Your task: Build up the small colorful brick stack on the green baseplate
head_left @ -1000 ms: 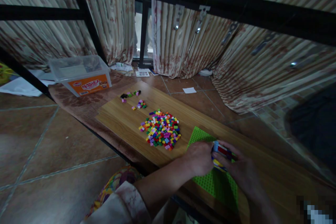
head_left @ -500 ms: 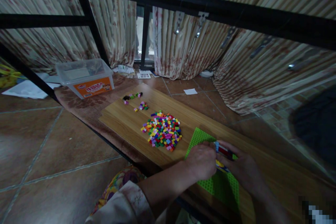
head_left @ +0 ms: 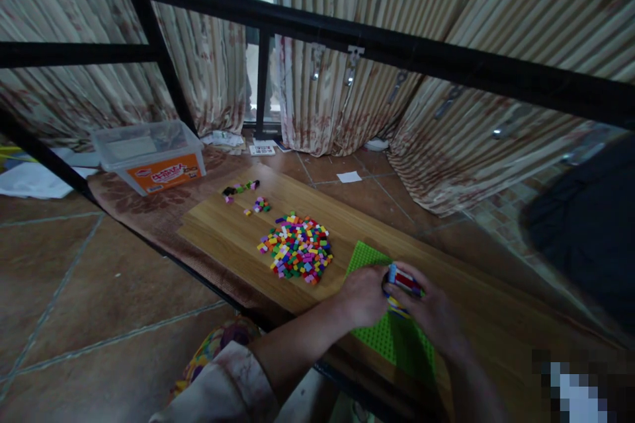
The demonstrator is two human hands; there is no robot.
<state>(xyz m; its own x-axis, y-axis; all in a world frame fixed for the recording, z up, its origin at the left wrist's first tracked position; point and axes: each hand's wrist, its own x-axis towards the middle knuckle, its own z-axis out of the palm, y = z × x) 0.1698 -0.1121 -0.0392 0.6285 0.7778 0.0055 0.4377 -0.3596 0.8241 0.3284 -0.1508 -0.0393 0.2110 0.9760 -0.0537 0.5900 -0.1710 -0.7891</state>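
Observation:
Over a green studded baseplate I hold a small build of toy bricks, with light blue, dark red, yellow and blue parts showing. My right hand is closed around its right side. On the left, my left hand is closed against the same build, its fingertips partly hidden behind the knuckles. A dark round piece shows between the two hands; I cannot make out what it is. To the left of the baseplate lies a heap of loose, many-coloured bricks on the wooden board.
A small cluster of bricks and a row of dark, green and pink pieces lie farther off. Beyond the board stands a clear plastic box with an orange label. A black metal bar crosses in front of the curtains.
The whole view has shifted, so the scene sits slightly farther left. Both hands stay closed on the brick build, which has turned a little and shows more of its dark red face.

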